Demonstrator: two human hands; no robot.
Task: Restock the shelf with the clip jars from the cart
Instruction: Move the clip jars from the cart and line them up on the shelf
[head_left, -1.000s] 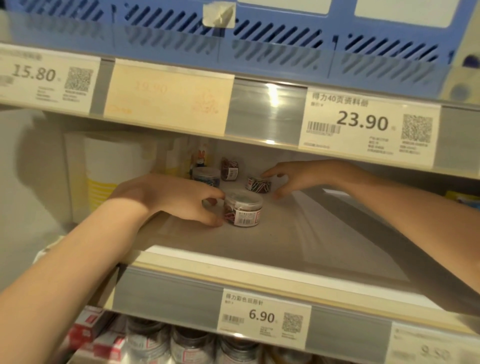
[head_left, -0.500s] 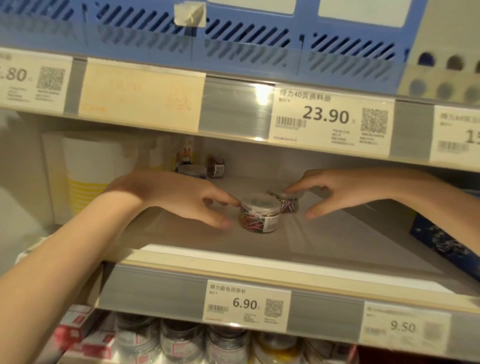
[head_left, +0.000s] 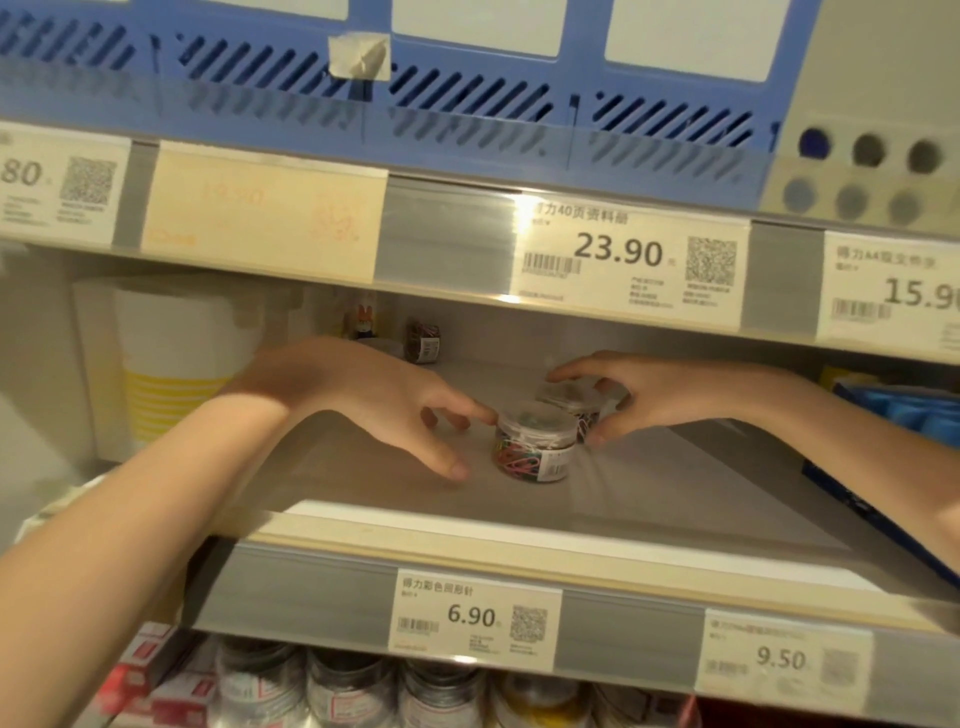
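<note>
Two clear clip jars with coloured clips stand on the middle shelf (head_left: 374, 483). The front clip jar (head_left: 535, 448) has a white label facing right. My left hand (head_left: 384, 410) hovers just left of it with spread fingers, index tip at the lid's edge and thumb apart from the jar. The rear clip jar (head_left: 571, 404) stands directly behind the front one. My right hand (head_left: 654, 395) arches over it, thumb at its right side and fingers curled behind it. Another clip jar (head_left: 422, 340) sits at the back of the shelf.
A white and yellow container (head_left: 176, 364) stands at the shelf's left end, and blue boxes (head_left: 909, 413) at the right. The upper shelf edge with price tags (head_left: 623, 260) hangs low overhead. Several jars (head_left: 353, 686) fill the shelf below the 6.90 tag (head_left: 475, 616).
My left hand let go of the front jar and its thumb moved away. My right hand brought the rear jar up close behind the front one. The view shifted right.
</note>
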